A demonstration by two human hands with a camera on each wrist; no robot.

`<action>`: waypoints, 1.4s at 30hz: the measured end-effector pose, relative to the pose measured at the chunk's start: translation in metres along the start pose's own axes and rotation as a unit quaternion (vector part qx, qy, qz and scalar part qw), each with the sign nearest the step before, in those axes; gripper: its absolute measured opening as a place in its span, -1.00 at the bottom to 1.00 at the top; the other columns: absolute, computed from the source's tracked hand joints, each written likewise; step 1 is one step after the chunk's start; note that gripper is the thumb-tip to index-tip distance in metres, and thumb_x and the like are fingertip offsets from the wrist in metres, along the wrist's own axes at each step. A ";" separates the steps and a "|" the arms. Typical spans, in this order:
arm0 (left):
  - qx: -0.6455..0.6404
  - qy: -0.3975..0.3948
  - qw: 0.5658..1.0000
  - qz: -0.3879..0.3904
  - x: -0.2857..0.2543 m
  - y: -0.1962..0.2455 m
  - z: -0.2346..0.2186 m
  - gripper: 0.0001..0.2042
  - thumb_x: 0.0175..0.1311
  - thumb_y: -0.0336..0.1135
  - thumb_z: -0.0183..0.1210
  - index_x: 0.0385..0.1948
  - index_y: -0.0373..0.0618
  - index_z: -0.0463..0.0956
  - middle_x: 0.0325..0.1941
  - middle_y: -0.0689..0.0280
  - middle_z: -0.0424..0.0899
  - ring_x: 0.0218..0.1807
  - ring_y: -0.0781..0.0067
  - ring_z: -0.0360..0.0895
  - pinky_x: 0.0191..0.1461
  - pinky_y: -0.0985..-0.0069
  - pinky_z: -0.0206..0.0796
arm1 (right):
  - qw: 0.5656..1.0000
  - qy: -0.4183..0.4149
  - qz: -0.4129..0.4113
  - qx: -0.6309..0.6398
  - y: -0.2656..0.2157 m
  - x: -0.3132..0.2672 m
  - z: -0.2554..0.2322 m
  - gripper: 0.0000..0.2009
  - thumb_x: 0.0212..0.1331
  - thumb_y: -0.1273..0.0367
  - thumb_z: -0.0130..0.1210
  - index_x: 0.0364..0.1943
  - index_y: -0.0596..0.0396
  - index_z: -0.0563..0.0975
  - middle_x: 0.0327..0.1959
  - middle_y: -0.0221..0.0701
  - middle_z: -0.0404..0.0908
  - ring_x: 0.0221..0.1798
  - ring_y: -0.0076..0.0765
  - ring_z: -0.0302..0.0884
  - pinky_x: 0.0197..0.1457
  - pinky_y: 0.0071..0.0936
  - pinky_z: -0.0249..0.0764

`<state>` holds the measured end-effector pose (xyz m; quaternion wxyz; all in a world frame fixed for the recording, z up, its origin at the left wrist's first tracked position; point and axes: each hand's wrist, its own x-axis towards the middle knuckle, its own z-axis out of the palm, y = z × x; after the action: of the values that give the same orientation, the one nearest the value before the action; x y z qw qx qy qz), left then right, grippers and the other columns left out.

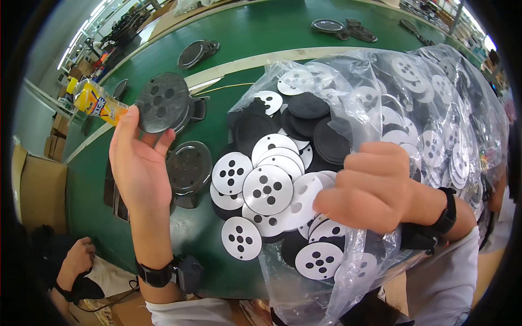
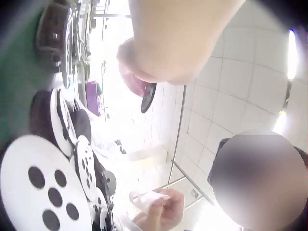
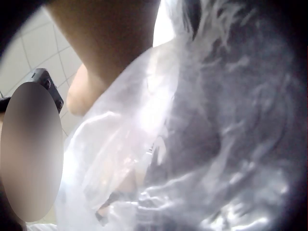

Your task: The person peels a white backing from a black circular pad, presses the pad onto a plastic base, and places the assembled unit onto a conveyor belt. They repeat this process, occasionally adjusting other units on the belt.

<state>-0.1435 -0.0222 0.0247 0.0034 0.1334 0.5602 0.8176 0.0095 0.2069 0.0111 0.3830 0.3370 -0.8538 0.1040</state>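
My left hand [image 1: 142,163] holds a round dark disc [image 1: 162,100] with several holes, thumb at its edge and fingers below. In the left wrist view this disc [image 2: 148,97] shows nearly edge-on. Just behind it a dark round part with a side tab [image 1: 200,108] is partly hidden. My right hand [image 1: 370,187] is curled above a clear plastic bag [image 1: 359,119] and a heap of discs. The left wrist view shows it pinching a thin white piece [image 2: 144,198]. Under it lie white discs with black holes [image 1: 267,190] and black discs [image 1: 308,106].
Another dark round part with a tab [image 1: 189,165] lies on the green table [image 1: 87,185] beside my left wrist. Further ones [image 1: 198,53] stand beyond a pale strip. An orange drink bottle [image 1: 98,102] is at left, with another person's hand [image 1: 80,255] below.
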 end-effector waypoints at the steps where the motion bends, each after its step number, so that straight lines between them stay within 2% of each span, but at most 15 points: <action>1: -0.001 0.002 1.000 0.004 0.001 -0.003 -0.004 -0.80 0.27 -0.28 -0.05 -0.17 -0.15 0.40 -0.16 0.31 0.55 -0.18 0.49 0.51 -0.16 0.49 0.36 | 1.000 0.001 -0.004 0.000 0.000 0.000 0.001 -0.84 -0.37 0.46 0.12 -0.55 0.06 0.47 -0.73 -0.55 0.29 -0.72 -0.58 0.23 -0.70 -0.65 0.02; 3: -0.060 -0.008 0.998 0.004 0.004 -0.005 -0.009 -0.80 0.27 -0.28 -0.06 -0.17 -0.14 0.40 -0.16 0.30 0.55 -0.19 0.49 0.50 -0.17 0.51 0.35 | 0.973 -0.022 0.160 0.168 0.000 0.000 0.006 -0.84 -0.23 0.51 0.13 -0.48 0.04 0.44 -0.73 -0.54 0.33 -0.73 -0.49 0.30 -0.69 -0.60 0.11; 8: -0.082 0.030 0.993 0.080 -0.001 0.009 0.000 -0.84 0.24 -0.31 -0.04 -0.29 -0.19 0.42 -0.28 0.29 0.55 -0.26 0.47 0.53 -0.27 0.51 0.42 | 0.923 -0.137 0.235 0.274 -0.010 0.017 0.007 -0.82 -0.11 0.54 0.06 -0.41 0.05 0.34 -0.75 -0.47 0.33 -0.74 -0.35 0.34 -0.65 -0.49 0.20; 11: -0.102 0.041 0.988 0.110 0.001 0.011 -0.001 -0.85 0.23 -0.31 -0.04 -0.31 -0.19 0.40 -0.30 0.31 0.54 -0.26 0.48 0.53 -0.25 0.50 0.42 | 0.861 -0.167 0.359 0.319 -0.011 0.034 0.013 -0.84 -0.02 0.52 -0.02 -0.38 0.11 0.25 -0.77 -0.37 0.32 -0.72 -0.22 0.33 -0.62 -0.36 0.19; 15: -0.101 0.066 0.984 0.128 0.004 0.011 -0.004 -0.88 0.21 -0.33 -0.03 -0.39 -0.17 0.40 -0.36 0.35 0.51 -0.29 0.53 0.51 -0.24 0.52 0.41 | 0.880 -0.208 0.354 0.240 0.016 0.077 0.029 -0.88 0.01 0.46 -0.04 -0.38 0.13 0.29 -0.73 -0.31 0.38 -0.64 -0.12 0.38 -0.54 -0.27 0.24; 17: -0.097 0.063 0.983 0.144 0.006 0.013 -0.005 -0.89 0.20 -0.34 -0.02 -0.41 -0.16 0.40 -0.39 0.36 0.50 -0.30 0.56 0.50 -0.24 0.52 0.41 | 0.927 -0.202 0.289 0.126 0.035 0.088 0.056 -0.87 0.04 0.39 -0.04 -0.37 0.15 0.35 -0.69 -0.24 0.45 -0.53 -0.03 0.44 -0.44 -0.18 0.30; 24: -0.105 0.096 0.980 0.136 0.005 0.016 0.000 -0.87 0.20 -0.37 -0.02 -0.54 -0.11 0.37 -0.42 0.39 0.50 -0.42 0.63 0.47 -0.33 0.58 0.40 | 0.932 -0.152 0.325 0.050 0.065 0.093 0.119 -0.78 0.05 0.28 0.00 -0.37 0.17 0.44 -0.58 -0.19 0.50 -0.39 -0.09 0.50 -0.35 -0.22 0.34; 26: -0.089 0.081 0.985 0.126 0.002 0.018 0.003 -0.85 0.22 -0.34 -0.02 -0.53 -0.13 0.37 -0.43 0.37 0.51 -0.46 0.62 0.47 -0.39 0.59 0.39 | 0.859 -0.152 0.428 0.237 0.058 0.106 0.103 -0.75 0.13 0.24 -0.05 -0.39 0.19 0.46 -0.56 -0.28 0.48 -0.42 -0.31 0.45 -0.34 -0.35 0.33; 32: -0.081 -0.087 0.992 0.045 -0.009 0.009 0.013 -0.82 0.29 -0.25 -0.07 -0.33 -0.17 0.38 -0.37 0.32 0.53 -0.40 0.52 0.50 -0.45 0.56 0.34 | 0.806 -0.004 0.369 0.463 0.042 0.095 0.063 -0.70 0.30 0.31 -0.28 -0.30 0.23 0.47 -0.58 -0.56 0.32 -0.51 -0.67 0.18 -0.43 -0.66 0.18; 33: -0.068 -0.112 0.990 0.044 -0.012 0.009 0.016 -0.81 0.30 -0.24 -0.07 -0.35 -0.18 0.38 -0.40 0.33 0.53 -0.43 0.55 0.48 -0.47 0.58 0.32 | 0.720 -0.004 0.386 0.577 0.043 0.093 0.057 -0.73 0.28 0.34 -0.25 -0.25 0.23 0.47 -0.56 -0.58 0.33 -0.51 -0.69 0.16 -0.44 -0.68 0.15; 34: -0.070 -0.112 0.990 0.048 -0.014 0.007 0.019 -0.81 0.30 -0.24 -0.07 -0.35 -0.18 0.38 -0.40 0.33 0.53 -0.43 0.55 0.48 -0.47 0.58 0.32 | 0.723 -0.005 0.383 0.575 0.042 0.093 0.054 -0.73 0.28 0.34 -0.25 -0.25 0.23 0.47 -0.56 -0.58 0.33 -0.51 -0.69 0.16 -0.44 -0.68 0.15; 37: 0.034 -0.140 0.987 0.069 -0.015 0.004 0.021 -0.82 0.31 -0.26 -0.07 -0.38 -0.16 0.40 -0.39 0.40 0.50 -0.41 0.65 0.42 -0.41 0.64 0.28 | 0.503 0.030 0.404 0.763 0.047 0.090 0.055 -0.77 0.20 0.28 -0.06 -0.24 0.17 0.46 -0.55 -0.62 0.32 -0.55 -0.75 0.11 -0.53 -0.75 -0.03; 38: 0.039 -0.140 0.987 0.066 -0.014 0.003 0.020 -0.82 0.31 -0.26 -0.07 -0.38 -0.16 0.40 -0.39 0.40 0.50 -0.41 0.65 0.42 -0.41 0.64 0.28 | 0.499 0.033 0.403 0.766 0.049 0.086 0.055 -0.77 0.20 0.28 -0.06 -0.24 0.17 0.46 -0.55 -0.62 0.32 -0.55 -0.75 0.11 -0.53 -0.75 -0.03; 40: 0.050 -0.138 0.986 0.085 -0.013 -0.002 0.018 -0.82 0.32 -0.25 -0.07 -0.35 -0.15 0.40 -0.32 0.44 0.48 -0.30 0.68 0.42 -0.29 0.64 0.28 | 0.556 -0.013 0.376 0.741 0.048 0.079 0.055 -0.75 0.13 0.25 0.05 -0.23 0.16 0.46 -0.57 -0.64 0.31 -0.61 -0.77 0.05 -0.59 -0.74 -0.10; 42: 0.015 -0.125 0.990 0.058 -0.014 -0.004 0.022 -0.81 0.31 -0.24 -0.05 -0.35 -0.16 0.43 -0.37 0.46 0.46 -0.35 0.71 0.35 -0.34 0.68 0.21 | 0.573 0.027 0.371 0.730 0.038 0.081 0.060 -0.72 -0.01 0.42 0.21 -0.20 0.19 0.46 -0.45 -0.54 0.45 -0.61 -0.85 0.15 -0.64 -0.76 -0.01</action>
<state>-0.1260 -0.0028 0.0252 0.0236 0.2671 0.5589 0.7847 -0.0887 0.1691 0.0318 -0.0422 0.1537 -0.5282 0.8341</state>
